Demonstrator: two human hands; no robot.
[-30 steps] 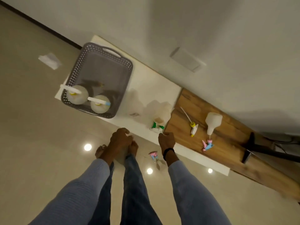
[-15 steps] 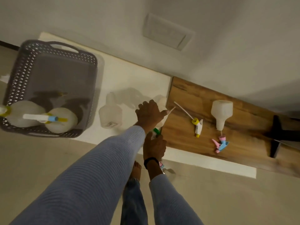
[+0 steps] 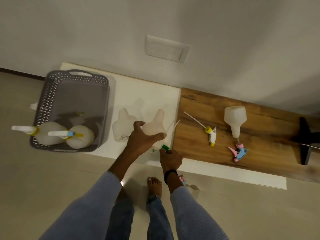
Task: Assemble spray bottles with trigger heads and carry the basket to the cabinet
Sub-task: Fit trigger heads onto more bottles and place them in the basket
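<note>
My left hand (image 3: 143,139) grips a translucent white bottle (image 3: 155,123) on the white counter (image 3: 147,94). Just below it, my right hand (image 3: 170,158) holds a green and white trigger head (image 3: 165,147), whose dip tube (image 3: 173,126) slants up past the bottle. A second bare bottle (image 3: 122,127) stands to the left. The grey basket (image 3: 52,94) at the left holds two assembled bottles (image 3: 52,134) with yellow-collared heads. On the wooden top lie a yellow and white trigger head (image 3: 212,135), a bare bottle (image 3: 235,118) on its side and a pink and blue trigger head (image 3: 239,152).
The wall with a switch plate (image 3: 167,48) rises right behind the counter. A black stand (image 3: 306,141) sits at the right end of the wooden top (image 3: 259,153). A pink and blue piece (image 3: 181,179) lies on the floor by my bare foot (image 3: 154,185).
Both hands rose from beside my legs to the counter. My left hand took hold of the bottle and my right hand took the green trigger head. The view swung towards the wall.
</note>
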